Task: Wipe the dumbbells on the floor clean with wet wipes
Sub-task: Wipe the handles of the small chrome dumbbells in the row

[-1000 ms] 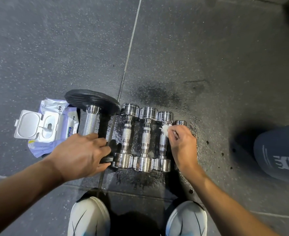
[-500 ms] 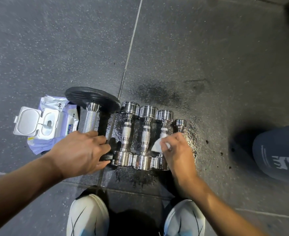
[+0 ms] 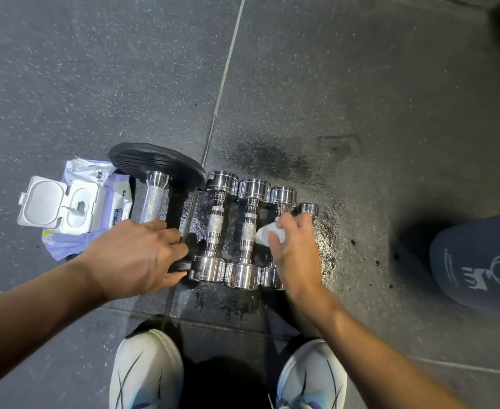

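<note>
My right hand (image 3: 294, 246) is closed around a bunched white wet wipe (image 3: 268, 234), pressing it on the handle of the third chrome dumbbell (image 3: 281, 199), which lies directly under my fingers. My left hand (image 3: 133, 258) is clamped over the near end of the big black-plate dumbbell (image 3: 154, 169), steadying it at the left of the row. The hands are apart, with two chrome dumbbells (image 3: 234, 228) lying between them.

All the dumbbells lie side by side, long axes running near to far, so I judge the next stroke should travel along the handle, toward or away from me. The right hand is plainly the nearer one to the small dumbbell (image 3: 309, 208) at the right end, just beyond my knuckles.

Half a second back, the wipe sat nearer along that handle; it has since slid a little toward the far head. The left hand has not shifted.

The open wipes pack (image 3: 75, 211) rests on the floor (image 3: 361, 84), left of the plate.
</note>
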Demonstrator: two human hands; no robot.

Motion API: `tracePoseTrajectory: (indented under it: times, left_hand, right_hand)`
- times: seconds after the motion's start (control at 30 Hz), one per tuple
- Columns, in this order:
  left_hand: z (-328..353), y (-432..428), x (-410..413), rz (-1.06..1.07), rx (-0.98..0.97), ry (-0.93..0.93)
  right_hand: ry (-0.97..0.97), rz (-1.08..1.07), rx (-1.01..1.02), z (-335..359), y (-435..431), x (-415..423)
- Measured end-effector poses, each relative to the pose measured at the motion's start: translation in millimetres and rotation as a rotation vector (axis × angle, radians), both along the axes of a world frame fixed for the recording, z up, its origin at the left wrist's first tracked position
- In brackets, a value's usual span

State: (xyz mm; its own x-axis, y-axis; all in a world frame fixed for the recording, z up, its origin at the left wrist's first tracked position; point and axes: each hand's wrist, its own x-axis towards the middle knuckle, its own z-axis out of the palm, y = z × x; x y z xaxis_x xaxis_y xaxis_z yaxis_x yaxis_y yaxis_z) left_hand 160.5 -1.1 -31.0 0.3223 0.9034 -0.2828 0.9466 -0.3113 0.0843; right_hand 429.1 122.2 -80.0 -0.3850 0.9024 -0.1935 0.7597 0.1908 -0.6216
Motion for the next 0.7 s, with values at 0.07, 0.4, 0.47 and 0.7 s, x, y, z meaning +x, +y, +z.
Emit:
tracePoseTrajectory:
  times: [0.07, 0.4, 0.47, 0.7]
  left_hand:
    - [1, -1, 1, 0.008, -0.003, 0.006]
    - [6, -1, 5, 0.039, -0.054, 0.052]
    - [7, 0, 7, 0.037, -0.085, 0.061]
    - [10, 1, 8, 0.023, -0.120, 0.071]
  right_hand:
    - [0.009, 0.019, -0.035, -2, -16, 7]
    - [0.013, -0.042, 0.071, -6, 25, -16]
    - [0.001, -0.061, 0.058, -9, 22, -15]
    - [0.034, -0.026, -0.053, -14, -20, 17]
